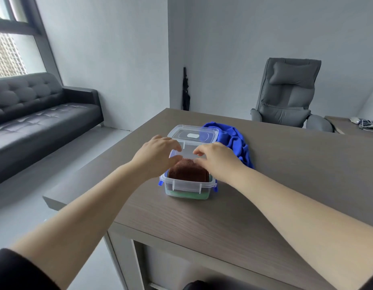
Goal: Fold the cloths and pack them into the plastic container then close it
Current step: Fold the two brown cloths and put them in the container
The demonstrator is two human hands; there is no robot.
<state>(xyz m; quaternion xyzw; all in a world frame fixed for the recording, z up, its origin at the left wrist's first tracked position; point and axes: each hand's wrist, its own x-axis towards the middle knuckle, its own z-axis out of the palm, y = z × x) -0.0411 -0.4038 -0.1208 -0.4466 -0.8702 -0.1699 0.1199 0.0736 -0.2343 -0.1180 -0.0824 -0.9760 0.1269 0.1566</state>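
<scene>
Container [187,186] of clear plastic sitting near the table's [286,174] front edge, holding a brown cloth [188,171] heaped above the rim, over a green cloth [187,195] at the bottom. Behind it, lying flat, the lid [193,135]; just right of that, still unfolded, the blue cloth [237,143]. Hovering over the far rim, both hands: left hand [158,152] and right hand [215,156], fingers curled; gripping something or not, cannot tell. Risking a poor closure: brown cloth bulging, catching under the lid, stopping the blue latches [160,183]. Also leaving little room for the blue cloth.
</scene>
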